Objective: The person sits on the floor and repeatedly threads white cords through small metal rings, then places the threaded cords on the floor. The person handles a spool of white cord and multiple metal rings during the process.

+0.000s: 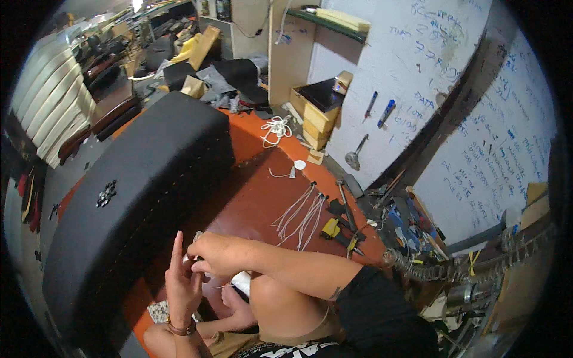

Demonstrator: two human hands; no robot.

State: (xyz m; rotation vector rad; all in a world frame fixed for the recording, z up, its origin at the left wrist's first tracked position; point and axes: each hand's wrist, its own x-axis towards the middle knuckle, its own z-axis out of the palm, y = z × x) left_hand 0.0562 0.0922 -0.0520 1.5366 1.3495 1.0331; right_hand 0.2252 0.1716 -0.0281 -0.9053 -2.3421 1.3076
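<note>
My left hand (184, 279), with a strap around its wrist, is raised with one finger pointing up. My right hand (219, 254) meets it at the fingertips, and a small shiny piece shows between them; its kind cannot be told. A thin white thread hangs just below the hands. Left of them stands a long black upholstered cushion (147, 147) with a row of stitches along its side. On its top lies a small pile of dark, shiny pieces (106, 193). Bundles of white cords (301, 219) with dark ends lie on the reddish-brown surface beyond my right forearm.
A yellow-and-black tool (331, 229) and a hammer (347, 203) lie to the right. Farther off are a tangled white cord (276, 129), a white disc (299, 165) and yellow foam blocks (318, 118). A coiled clear hose (429, 270) runs along the right side. Scraps lie at the back.
</note>
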